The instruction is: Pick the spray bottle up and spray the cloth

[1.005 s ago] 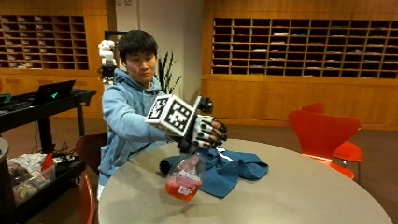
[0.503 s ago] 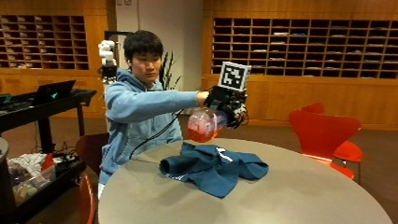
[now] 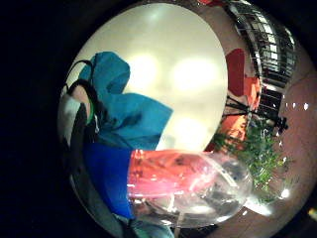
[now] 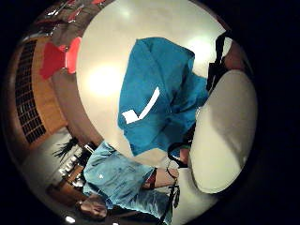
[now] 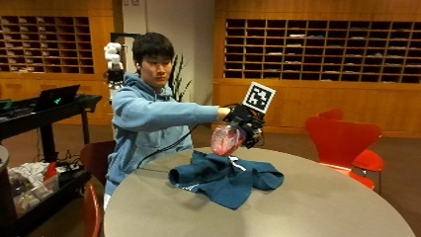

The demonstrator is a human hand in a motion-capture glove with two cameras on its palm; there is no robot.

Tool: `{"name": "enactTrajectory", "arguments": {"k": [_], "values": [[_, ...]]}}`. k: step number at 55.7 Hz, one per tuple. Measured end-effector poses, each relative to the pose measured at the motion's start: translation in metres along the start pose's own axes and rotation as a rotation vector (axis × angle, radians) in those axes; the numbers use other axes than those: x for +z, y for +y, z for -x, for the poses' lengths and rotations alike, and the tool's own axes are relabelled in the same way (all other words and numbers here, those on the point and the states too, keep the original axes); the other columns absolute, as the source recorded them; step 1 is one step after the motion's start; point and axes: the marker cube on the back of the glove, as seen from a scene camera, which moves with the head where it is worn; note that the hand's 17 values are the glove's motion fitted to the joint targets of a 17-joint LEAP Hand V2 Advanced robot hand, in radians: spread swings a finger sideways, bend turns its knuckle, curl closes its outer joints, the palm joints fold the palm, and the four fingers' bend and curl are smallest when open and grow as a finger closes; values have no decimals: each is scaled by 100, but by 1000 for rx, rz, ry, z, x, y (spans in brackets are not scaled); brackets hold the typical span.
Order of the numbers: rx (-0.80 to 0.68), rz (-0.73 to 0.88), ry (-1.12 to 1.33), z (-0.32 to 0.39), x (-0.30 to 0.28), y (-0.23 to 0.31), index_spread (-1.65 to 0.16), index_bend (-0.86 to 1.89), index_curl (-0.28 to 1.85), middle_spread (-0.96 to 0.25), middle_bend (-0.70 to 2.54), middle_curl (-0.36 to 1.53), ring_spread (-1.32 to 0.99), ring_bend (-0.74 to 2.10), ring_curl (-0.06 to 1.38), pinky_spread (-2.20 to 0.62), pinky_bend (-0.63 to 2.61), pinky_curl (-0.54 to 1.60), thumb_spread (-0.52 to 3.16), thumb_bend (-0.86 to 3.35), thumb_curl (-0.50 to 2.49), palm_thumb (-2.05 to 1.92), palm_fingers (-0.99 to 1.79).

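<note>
Outside view showed the gloved right hand (image 5: pixel 244 122) grasping the spray bottle (image 5: pixel 228 139) of pink liquid, raised just above the crumpled blue cloth (image 5: pixel 227 177) on the round table (image 5: pixel 315 207). Pickup looked done; next, aiming the nozzle down and squeezing.

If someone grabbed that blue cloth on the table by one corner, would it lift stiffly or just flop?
The cloth would likely flop: it lies crumpled in soft folds on the round table, so it probably drapes and trails rather than lifting flat. It looks light, so a push would probably bunch it up more than slide it.
</note>
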Motion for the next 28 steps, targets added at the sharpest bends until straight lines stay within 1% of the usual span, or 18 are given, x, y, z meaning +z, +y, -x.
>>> {"name": "enactTrajectory", "arguments": {"k": [3,6,10,16,24,28], "values": [[-60,-38,7,-6,-7,4,-26,17,50,-17,42,47,-23,61,48,-31,38,43,15,-4,74,98,129],[-52,-120,-37,-16,-21,7,-26,17,50,-17,43,47,-23,61,48,-31,38,43,15,-4,74,98,129],[-71,-236,-334,-10,-46,15,-26,17,50,-18,43,47,-23,61,48,-31,38,43,15,-4,74,98,129],[-150,-403,-692,-9,-75,26,-26,17,50,-18,43,47,-23,61,48,-31,38,43,15,-4,75,98,129],[-222,-627,-1085,-7,-102,32,-26,18,50,-18,43,47,-23,61,48,-31,38,43,15,-4,75,98,129],[-235,-708,-1273,-2,-111,31,-26,18,50,-18,43,47,-23,61,48,-31,38,43,15,-4,75,98,129]]}}
